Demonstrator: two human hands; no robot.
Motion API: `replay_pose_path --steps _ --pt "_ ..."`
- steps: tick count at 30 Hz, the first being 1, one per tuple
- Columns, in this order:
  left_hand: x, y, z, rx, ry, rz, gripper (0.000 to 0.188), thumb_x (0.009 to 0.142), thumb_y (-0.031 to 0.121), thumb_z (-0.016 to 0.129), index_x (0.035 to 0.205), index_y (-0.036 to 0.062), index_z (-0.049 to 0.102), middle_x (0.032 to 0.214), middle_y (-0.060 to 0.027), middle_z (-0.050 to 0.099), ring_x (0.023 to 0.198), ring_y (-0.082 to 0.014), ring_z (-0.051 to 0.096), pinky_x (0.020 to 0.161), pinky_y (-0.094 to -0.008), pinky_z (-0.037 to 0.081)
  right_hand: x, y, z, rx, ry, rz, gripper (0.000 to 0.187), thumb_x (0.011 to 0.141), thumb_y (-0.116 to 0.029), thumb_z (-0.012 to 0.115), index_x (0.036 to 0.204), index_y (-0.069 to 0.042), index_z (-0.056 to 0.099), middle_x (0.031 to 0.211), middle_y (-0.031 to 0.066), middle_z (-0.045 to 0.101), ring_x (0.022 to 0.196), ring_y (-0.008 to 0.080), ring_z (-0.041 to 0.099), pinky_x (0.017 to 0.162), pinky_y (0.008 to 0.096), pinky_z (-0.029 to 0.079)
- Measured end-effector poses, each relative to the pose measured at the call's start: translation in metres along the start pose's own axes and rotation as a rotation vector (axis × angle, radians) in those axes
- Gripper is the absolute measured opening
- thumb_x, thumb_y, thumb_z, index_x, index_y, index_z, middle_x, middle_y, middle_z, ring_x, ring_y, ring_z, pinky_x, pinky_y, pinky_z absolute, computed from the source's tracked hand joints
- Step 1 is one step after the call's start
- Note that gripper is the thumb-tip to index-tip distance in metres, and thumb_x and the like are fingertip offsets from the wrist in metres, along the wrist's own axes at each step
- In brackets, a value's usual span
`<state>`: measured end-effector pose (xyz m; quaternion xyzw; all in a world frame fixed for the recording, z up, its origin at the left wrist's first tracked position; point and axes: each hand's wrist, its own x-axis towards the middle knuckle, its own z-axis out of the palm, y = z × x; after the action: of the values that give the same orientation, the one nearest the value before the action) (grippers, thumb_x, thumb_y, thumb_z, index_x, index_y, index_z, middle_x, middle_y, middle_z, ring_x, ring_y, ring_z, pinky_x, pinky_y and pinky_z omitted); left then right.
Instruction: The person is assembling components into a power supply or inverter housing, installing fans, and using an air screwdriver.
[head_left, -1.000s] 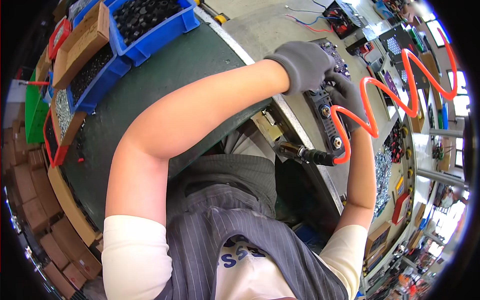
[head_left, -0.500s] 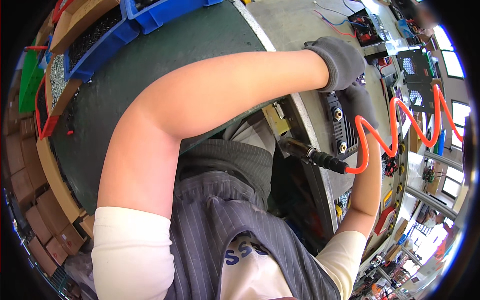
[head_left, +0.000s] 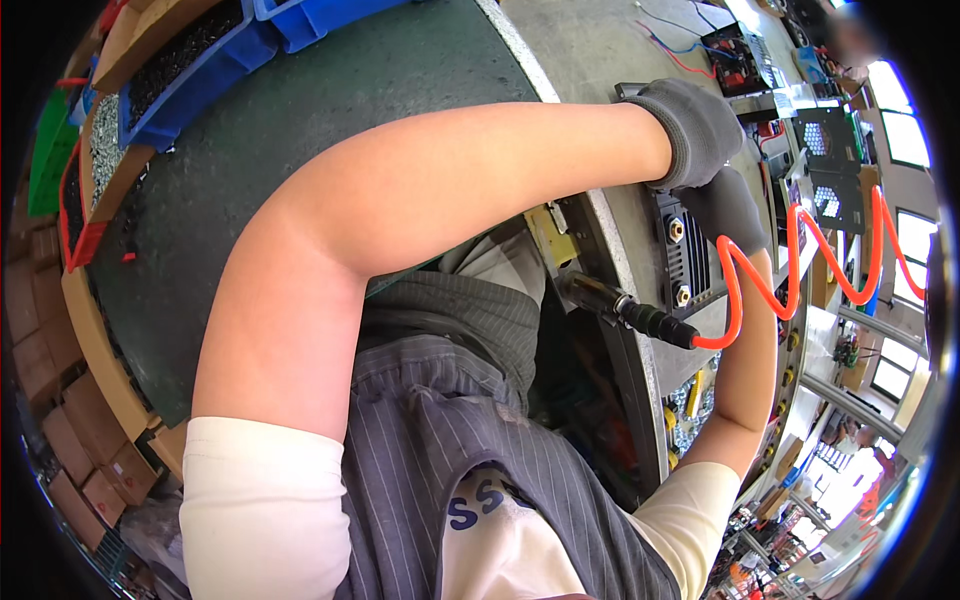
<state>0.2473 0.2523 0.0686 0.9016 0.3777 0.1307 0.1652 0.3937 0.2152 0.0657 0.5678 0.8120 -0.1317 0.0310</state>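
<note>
A black finned metal housing (head_left: 697, 262) with brass fittings lies on the grey metal bench. My left hand (head_left: 700, 132), in a dark grey knitted glove, is over its far end, and a dark edge shows beside the wrist. Close below it, my right hand (head_left: 722, 208), gloved alike, rests against the housing's right side and reaches under the left hand. The fingers of both hands are hidden, so what they hold does not show. An air tool (head_left: 598, 294) with an orange coiled hose (head_left: 737, 292) sits at the bench's near edge.
Left of my arm is a dark green work surface (head_left: 300, 130) with blue bins (head_left: 190, 80) of small dark parts. Farther along the bench stand an open device with loose wires (head_left: 735, 58) and black perforated panels (head_left: 830, 140). Cardboard boxes (head_left: 85, 410) are stacked at the far left.
Both gloved hands have shifted slightly to the right, and my right forearm has swung outward. A small purplish part glimpsed between the hands before is now covered. The view has turned a little.
</note>
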Motion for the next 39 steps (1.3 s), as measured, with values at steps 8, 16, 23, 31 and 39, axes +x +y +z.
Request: replay_pose_path --steps 8,16,23,31,39 --pt "0.000 0.002 0.000 0.097 -0.022 0.023 0.026 0.080 0.014 0.054 0.103 0.0129 0.065 0.098 -0.0111 0.065 0.094 -0.0251 0.063 0.078 -0.0386 0.050 0.002 0.007 -0.002 -0.259 -0.027 0.232 0.030 0.077 -0.025 0.065 0.097 -0.003 0.064 0.089 0.0201 0.064 0.087 0.0371 0.061 0.073 0.0421 0.047" --pt "-0.002 0.004 0.000 0.053 0.026 0.026 0.023 0.079 0.014 0.055 0.100 0.0111 0.065 0.097 -0.0110 0.065 0.093 -0.0261 0.063 0.077 -0.0382 0.050 0.008 0.011 0.005 -0.326 0.020 0.356 0.034 0.076 -0.028 0.066 0.094 0.000 0.064 0.089 0.0223 0.064 0.086 0.0371 0.062 0.072 0.0408 0.048" --pt "-0.022 0.001 -0.012 -0.056 0.100 -0.007 0.028 0.079 0.023 0.060 0.104 0.0112 0.063 0.098 -0.0126 0.064 0.091 -0.0272 0.062 0.080 -0.0393 0.049 -0.006 -0.002 0.008 -0.087 0.114 0.142 0.033 0.076 -0.032 0.065 0.093 -0.004 0.065 0.087 0.0209 0.064 0.084 0.0385 0.060 0.072 0.0443 0.047" --pt "-0.216 -0.186 -0.130 0.541 0.639 -0.386 0.056 0.074 0.025 0.062 0.127 0.0144 0.046 0.126 -0.0183 0.047 0.117 -0.0337 0.044 0.099 -0.0426 0.034 -0.015 0.004 0.024 0.235 0.193 0.178 0.028 0.080 -0.029 0.064 0.095 -0.006 0.064 0.076 0.0172 0.065 0.070 0.0291 0.064 0.065 0.0363 0.048" --pt "-0.370 -0.255 -0.181 1.041 0.247 -0.892 0.016 0.080 0.021 0.055 0.094 0.0200 0.063 0.091 -0.0030 0.065 0.092 -0.0230 0.060 0.077 -0.0422 0.041 -0.017 0.026 0.027 0.068 0.166 0.273 0.025 0.086 -0.024 0.057 0.091 0.000 0.061 0.071 0.0120 0.061 0.068 0.0220 0.058 0.063 0.0338 0.043"
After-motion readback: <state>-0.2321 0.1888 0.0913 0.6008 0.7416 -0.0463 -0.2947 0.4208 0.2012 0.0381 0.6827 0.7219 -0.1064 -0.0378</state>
